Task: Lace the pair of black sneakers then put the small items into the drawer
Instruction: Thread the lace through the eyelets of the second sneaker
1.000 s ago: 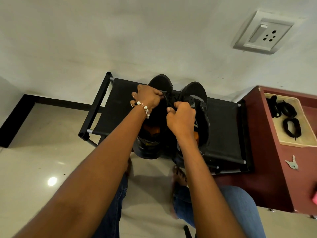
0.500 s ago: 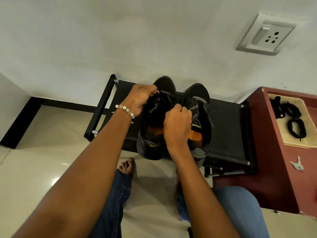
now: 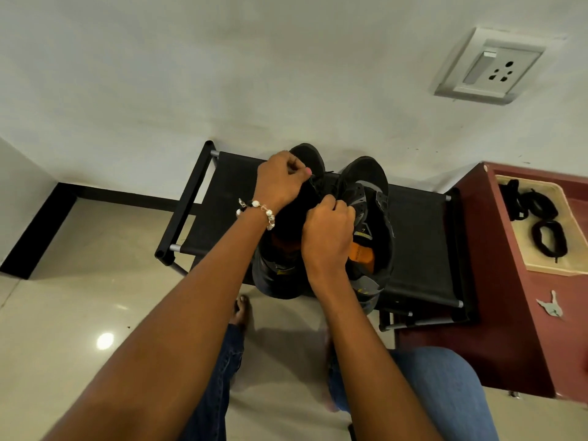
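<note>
While both hands work at the left shoe, the scene reads as follows.

Bench: a low rack [image 3: 420, 224] with black fabric stretched flat between black end bars and grey metal rods; it stands against the wall, its right end just beside the cabinet.
Room: a pale matt wall [image 3: 159, 74] with a dark skirting strip [image 3: 127, 195]; a glossy beige tiled floor [image 3: 63, 281] showing a round glare spot; a white switch-and-socket plate [image 3: 488, 66] on the wall at upper right.
Sneakers: two black sneakers [image 3: 370, 192] side by side at the middle of the bench, toes to its back edge, heels overhanging its front edge; grey panels and an orange lining show on the right one.
Left hand [image 3: 280, 183]: fingers curled, pinching something at the left shoe's tongue near the toe, probably a lace, too dark to tell; a bracelet of white beads [image 3: 257, 213] at the wrist.
Right hand [image 3: 329, 232]: fingers curled at the same shoe's eyelets; what it grips is hidden.
Cabinet [image 3: 496, 313]: dark red, smooth top, right of the bench.
Tray [image 3: 541, 268]: pale wood, rounded corners, on the cabinet top's far part, holding coiled black laces [image 3: 549, 238].
Keys [image 3: 550, 305]: small and silvery, on the cabinet top nearer its front than the tray.
Legs: blue denim jeans [image 3: 445, 393], a bare foot [image 3: 240, 310] on the floor.
</note>
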`<state>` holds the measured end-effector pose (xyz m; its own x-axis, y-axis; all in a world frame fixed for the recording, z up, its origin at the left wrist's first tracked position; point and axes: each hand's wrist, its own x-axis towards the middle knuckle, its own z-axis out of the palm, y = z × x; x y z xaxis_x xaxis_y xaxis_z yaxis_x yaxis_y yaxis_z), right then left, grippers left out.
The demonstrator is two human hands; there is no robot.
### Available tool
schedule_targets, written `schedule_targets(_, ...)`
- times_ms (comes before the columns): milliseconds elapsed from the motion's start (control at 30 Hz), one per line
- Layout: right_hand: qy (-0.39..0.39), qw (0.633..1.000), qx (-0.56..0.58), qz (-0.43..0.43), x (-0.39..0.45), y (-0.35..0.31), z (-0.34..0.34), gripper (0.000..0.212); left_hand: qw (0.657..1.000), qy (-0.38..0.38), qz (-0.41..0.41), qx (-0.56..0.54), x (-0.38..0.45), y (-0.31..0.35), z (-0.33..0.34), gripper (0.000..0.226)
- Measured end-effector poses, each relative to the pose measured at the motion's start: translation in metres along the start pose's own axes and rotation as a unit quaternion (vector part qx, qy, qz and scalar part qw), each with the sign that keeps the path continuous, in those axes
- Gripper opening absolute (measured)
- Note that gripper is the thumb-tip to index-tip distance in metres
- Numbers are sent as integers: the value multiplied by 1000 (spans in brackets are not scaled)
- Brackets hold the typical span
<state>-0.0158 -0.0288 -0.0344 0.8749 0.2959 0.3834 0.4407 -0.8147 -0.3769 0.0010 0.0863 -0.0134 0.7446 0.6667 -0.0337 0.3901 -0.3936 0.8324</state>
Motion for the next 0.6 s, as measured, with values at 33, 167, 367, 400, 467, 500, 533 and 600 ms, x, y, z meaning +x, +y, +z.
schedule_targets(33, 4, 1000, 6, -1, 0, 0, 0, 17, 997, 1, 13, 80, 2, 0, 2, 11)
schedule_targets(167, 11, 1000, 13, -1, 0, 1, 1, 17, 975, -34, 39, 216, 3, 1, 4, 18)
schedule_targets(367, 21, 1000, 2, -5, -1, 2, 4, 14, 985, -48, -3, 164, 5, 0, 2, 15)
schedule_targets(400, 22, 1000, -2, -1, -1, 2, 4, 14, 995, -38, -36, 81, 4, -2, 1, 13)
schedule_targets(467, 24, 1000, -2, 6, 0, 1, 4, 13, 985, -30, -117, -125, 0, -3, -1, 20)
schedule_targets(500, 22, 1000, 0, 10, 0, 1, 4, 13, 966, -31, -142, -216, -3, -3, -2, 23)
schedule_targets(533, 18, 1000, -1, 14, 0, 0, 3, 12, 947, -36, -152, -280, -5, -4, -4, 24)
schedule_targets(600, 5, 1000, 0, 15, 0, 0, 2, 12, 914, -45, -154, -372, -9, -2, -14, 23)
